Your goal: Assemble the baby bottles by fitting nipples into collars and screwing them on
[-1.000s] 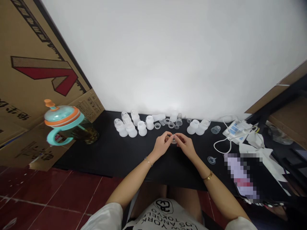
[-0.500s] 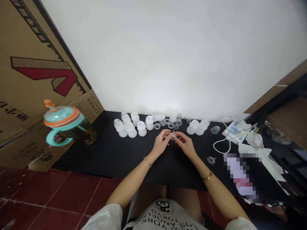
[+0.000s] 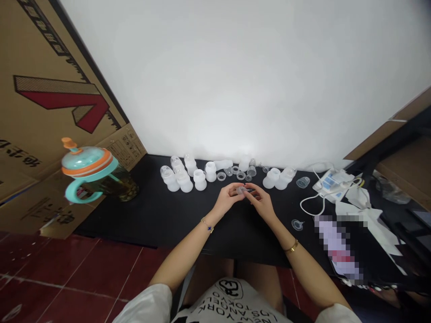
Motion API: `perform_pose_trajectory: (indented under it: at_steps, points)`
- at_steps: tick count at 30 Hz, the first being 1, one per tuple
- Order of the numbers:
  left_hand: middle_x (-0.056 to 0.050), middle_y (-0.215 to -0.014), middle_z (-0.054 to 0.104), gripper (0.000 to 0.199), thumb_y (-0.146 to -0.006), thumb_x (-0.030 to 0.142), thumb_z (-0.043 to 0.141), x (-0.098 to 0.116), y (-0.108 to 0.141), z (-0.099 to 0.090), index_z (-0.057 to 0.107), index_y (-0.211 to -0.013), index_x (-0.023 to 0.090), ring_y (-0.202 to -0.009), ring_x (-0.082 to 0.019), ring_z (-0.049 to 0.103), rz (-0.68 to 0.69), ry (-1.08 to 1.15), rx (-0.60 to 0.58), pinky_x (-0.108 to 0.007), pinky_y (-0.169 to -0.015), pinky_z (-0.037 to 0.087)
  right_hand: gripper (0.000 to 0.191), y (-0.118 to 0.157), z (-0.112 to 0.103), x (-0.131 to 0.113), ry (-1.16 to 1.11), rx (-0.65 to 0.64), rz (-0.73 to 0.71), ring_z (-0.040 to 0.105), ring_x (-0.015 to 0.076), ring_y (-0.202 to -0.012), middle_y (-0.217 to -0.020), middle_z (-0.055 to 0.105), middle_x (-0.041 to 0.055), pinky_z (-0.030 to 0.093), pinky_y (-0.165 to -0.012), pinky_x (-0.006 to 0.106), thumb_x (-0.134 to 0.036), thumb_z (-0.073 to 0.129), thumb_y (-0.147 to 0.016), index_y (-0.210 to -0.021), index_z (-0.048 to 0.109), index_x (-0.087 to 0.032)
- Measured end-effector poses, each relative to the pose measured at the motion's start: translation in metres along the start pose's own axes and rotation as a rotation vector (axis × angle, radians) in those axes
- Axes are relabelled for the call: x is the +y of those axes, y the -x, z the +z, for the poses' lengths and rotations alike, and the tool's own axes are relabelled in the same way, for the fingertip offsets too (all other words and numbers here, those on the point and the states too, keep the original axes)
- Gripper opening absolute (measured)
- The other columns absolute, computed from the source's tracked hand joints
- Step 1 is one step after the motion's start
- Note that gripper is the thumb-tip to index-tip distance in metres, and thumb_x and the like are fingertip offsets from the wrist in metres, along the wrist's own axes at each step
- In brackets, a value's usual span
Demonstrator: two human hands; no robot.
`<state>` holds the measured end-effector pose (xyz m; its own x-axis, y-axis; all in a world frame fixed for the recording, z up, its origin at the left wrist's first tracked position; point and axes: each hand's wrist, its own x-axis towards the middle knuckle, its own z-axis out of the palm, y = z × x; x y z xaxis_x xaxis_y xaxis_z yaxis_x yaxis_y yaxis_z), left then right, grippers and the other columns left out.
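Note:
My left hand (image 3: pixel 229 197) and my right hand (image 3: pixel 261 202) meet above the black table. Between their fingertips is a small translucent bottle nipple (image 3: pixel 241 190) that seems to sit in a ring, its tip pointing right. The left fingers grip it from one side, the right fingers pinch at the tip end. Just beyond the hands lie loose clear rings (image 3: pixel 240 176) and a clear cap (image 3: pixel 251 168). White baby bottles (image 3: pixel 200 180) stand to the left, several with clear caps on. Two more bottles (image 3: pixel 272 178) are on the right. A loose nipple (image 3: pixel 297 224) lies right of my right forearm.
A large teal-and-orange lidded jug (image 3: pixel 97 175) stands at the left by a cardboard box (image 3: pixel 43 112). At the right are a white cable (image 3: pixel 311 211), papers (image 3: pixel 373 220) and a blurred-out phone (image 3: pixel 338 246). A white wall backs the table (image 3: pixel 161 215).
The nipple between my hands has tilted over, its tip turning from upward to the right. My fingers have shifted slightly around it. The bottles and loose parts stay put.

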<state>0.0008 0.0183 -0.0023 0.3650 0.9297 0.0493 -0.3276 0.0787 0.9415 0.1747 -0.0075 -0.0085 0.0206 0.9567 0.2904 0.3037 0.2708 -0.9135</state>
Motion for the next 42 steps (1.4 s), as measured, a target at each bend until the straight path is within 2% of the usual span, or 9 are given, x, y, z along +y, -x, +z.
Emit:
perform_pose_trajectory:
  at_steps: [3,6,9,12,14,21,29,42]
  points:
    - [-0.01,-0.11,0.073,0.044,-0.065,0.02,0.087,-0.001,-0.001,0.0,0.07,-0.106,0.015,-0.103,-0.024,0.069,0.048,0.013,-0.023,-0.036,-0.095,0.052,0.035,0.0,0.0,0.001,0.039,0.004,-0.028,0.067,0.0195,-0.076,-0.116,0.073,0.0104,0.053,-0.05,0.025,-0.047,0.071,-0.086,-0.111,0.075,-0.022]
    - [-0.011,-0.117,0.071,0.05,-0.062,0.018,0.089,-0.001,-0.001,0.001,0.068,-0.107,0.016,-0.107,-0.024,0.068,0.04,0.046,0.026,-0.037,-0.096,0.052,0.03,-0.001,-0.001,0.002,0.061,0.032,-0.078,0.068,0.0197,-0.077,-0.115,0.073,0.0101,0.054,-0.051,0.026,-0.045,0.071,-0.087,-0.106,0.078,-0.023]
    - [-0.012,-0.113,0.072,0.056,-0.061,0.022,0.091,0.0,-0.001,0.001,0.065,-0.11,0.016,-0.097,-0.022,0.07,-0.052,0.064,0.108,-0.037,-0.088,0.056,0.027,0.0,-0.002,0.002,0.084,0.049,-0.116,0.07,0.0201,-0.078,-0.112,0.074,0.0096,0.055,-0.053,0.027,-0.043,0.069,-0.09,-0.104,0.08,-0.024]
    - [-0.011,-0.099,0.074,0.055,-0.063,0.03,0.092,0.002,0.001,0.002,0.065,-0.109,0.014,-0.084,-0.02,0.071,-0.166,0.036,0.143,-0.035,-0.078,0.057,0.024,0.0,-0.003,-0.002,0.128,0.089,-0.149,0.072,0.0218,-0.082,-0.107,0.076,0.0094,0.055,-0.054,0.027,-0.041,0.068,-0.091,-0.101,0.081,-0.023]
    - [-0.011,-0.095,0.075,0.055,-0.063,0.032,0.092,0.004,0.002,0.003,0.066,-0.107,0.013,-0.083,-0.02,0.071,-0.191,0.023,0.158,-0.033,-0.076,0.057,0.023,0.001,-0.003,-0.004,0.163,0.121,-0.18,0.072,0.0225,-0.083,-0.104,0.077,0.0091,0.055,-0.056,0.028,-0.041,0.068,-0.091,-0.099,0.081,-0.024]
    - [-0.011,-0.097,0.076,0.05,-0.061,0.033,0.092,0.007,0.003,0.004,0.071,-0.102,0.013,-0.083,-0.019,0.071,-0.179,0.005,0.095,-0.029,-0.074,0.055,0.023,0.003,-0.002,-0.006,0.248,0.149,-0.294,0.072,0.022,-0.081,-0.098,0.078,0.0084,0.057,-0.062,0.031,-0.04,0.065,-0.094,-0.094,0.081,-0.024]
    - [-0.012,-0.102,0.078,0.052,-0.061,0.027,0.091,0.006,0.002,0.002,0.072,-0.107,0.012,-0.086,-0.021,0.072,-0.176,0.026,0.089,-0.032,-0.08,0.055,0.022,0.003,-0.002,-0.004,0.307,0.127,-0.37,0.073,0.0217,-0.083,-0.096,0.078,0.0075,0.059,-0.071,0.032,-0.037,0.063,-0.096,-0.096,0.081,-0.024]
    - [-0.012,-0.102,0.078,0.049,-0.062,0.018,0.088,0.004,0.002,0.0,0.073,-0.108,0.012,-0.091,-0.024,0.073,-0.147,0.05,0.075,-0.036,-0.084,0.055,0.021,0.005,-0.001,-0.009,0.329,0.147,-0.341,0.073,0.0242,-0.089,-0.097,0.078,0.0066,0.06,-0.083,0.038,-0.039,0.063,-0.096,-0.093,0.081,-0.027]
